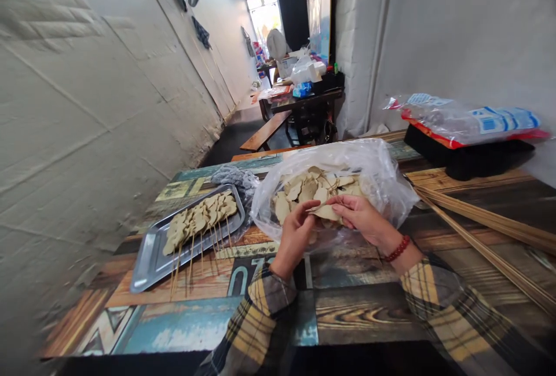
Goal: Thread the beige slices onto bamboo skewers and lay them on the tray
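In front of me my left hand (296, 236) and my right hand (364, 219) meet above an open clear plastic bag (269, 190). Between them is a flat beige food slice (326, 212), pinched by the fingers of both hands. Many similar pale slices (308, 186) lie loose in the bag just behind my fingers. To the left, a metal tray (150, 269) carries skewered slices (202, 218), laid in a row. Their thin wooden sticks (191, 257) poke out over the tray's near edge. A thin stick by my right palm is too faint to make out.
Long bundled wooden skewers (486, 216) lie on the patterned table (369, 312) at right. Behind them a black container (469, 156) bears red-and-blue plastic packaging (486, 120). Crumpled plastic (237, 178) sits behind the tray. A bench (266, 131) and a cluttered table stand farther back.
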`<state>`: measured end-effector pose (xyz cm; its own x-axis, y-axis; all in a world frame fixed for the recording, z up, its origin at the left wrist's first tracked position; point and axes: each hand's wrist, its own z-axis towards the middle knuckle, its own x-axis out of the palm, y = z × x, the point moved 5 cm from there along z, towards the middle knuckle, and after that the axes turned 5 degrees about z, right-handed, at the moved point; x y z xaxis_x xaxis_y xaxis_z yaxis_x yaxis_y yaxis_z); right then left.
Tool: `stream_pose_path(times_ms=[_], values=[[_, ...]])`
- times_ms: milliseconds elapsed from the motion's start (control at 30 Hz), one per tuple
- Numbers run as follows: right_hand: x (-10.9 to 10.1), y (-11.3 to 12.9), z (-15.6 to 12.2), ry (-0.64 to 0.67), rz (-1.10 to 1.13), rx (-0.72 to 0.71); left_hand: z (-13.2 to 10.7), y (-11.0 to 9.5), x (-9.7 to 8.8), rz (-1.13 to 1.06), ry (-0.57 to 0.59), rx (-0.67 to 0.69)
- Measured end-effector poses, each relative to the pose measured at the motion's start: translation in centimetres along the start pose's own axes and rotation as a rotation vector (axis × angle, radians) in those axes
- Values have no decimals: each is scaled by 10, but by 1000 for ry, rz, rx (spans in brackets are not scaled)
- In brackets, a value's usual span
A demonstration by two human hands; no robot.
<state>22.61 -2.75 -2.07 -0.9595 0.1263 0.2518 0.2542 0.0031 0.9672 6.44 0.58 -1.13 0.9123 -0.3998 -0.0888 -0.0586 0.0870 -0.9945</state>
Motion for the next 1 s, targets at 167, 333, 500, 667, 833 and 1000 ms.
stream_pose_path(times_ms=[167,333,500,667,833,1000], values=[[-2,6,-3,5,-46,-25,0,6,2,-408,-8,-186],[-3,10,-3,15,-126,-86,-3,7,7,-477,20,-283],[-2,9,-7,-35,-169,-115,-8,5,13,-387,154,-359],[-4,16,-15,-139,-15,-130,1,1,-8,-401,-19,-223],[8,10,-26,-24,-3,-32,9,-2,-28,-392,-132,-131],[19,1,-29,9,-233,-90,10,-3,-38,-311,-190,-96]])
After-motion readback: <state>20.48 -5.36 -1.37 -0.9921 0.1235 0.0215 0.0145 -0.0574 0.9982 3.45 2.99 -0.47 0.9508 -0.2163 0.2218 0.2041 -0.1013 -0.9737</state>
